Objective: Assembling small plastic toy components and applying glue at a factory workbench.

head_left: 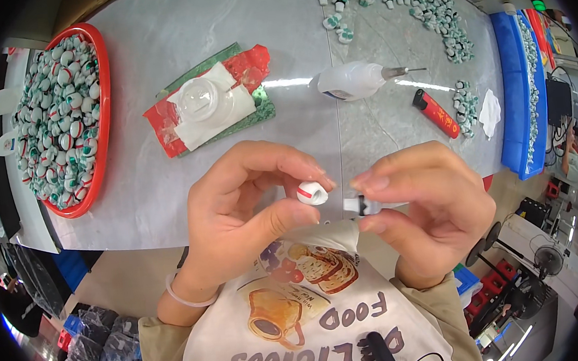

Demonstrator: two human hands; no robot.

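Observation:
Both of my hands meet over the table's near edge, in front of the printed apron (302, 342). Between the thumb and fingers of my left hand (229, 199) is a small white rounded cap (309, 192) with a red stripe. Its hollow opening faces right. My right hand (433, 200) pinches a small plug-like piece (363, 206), white at the stem with a dark band, its stem pointing left toward the cap. A short gap separates the two pieces. Fingers partly cover the right-hand piece.
At left stands a red tray (104, 86) heaped with striped white pieces. Farther back, a clear round dish (199, 99) sits on white paper. A needle-tipped bottle (356, 80) and a red lighter (436, 113) lie right, near scattered green-white pieces (428, 10) and a blue bin (509, 88).

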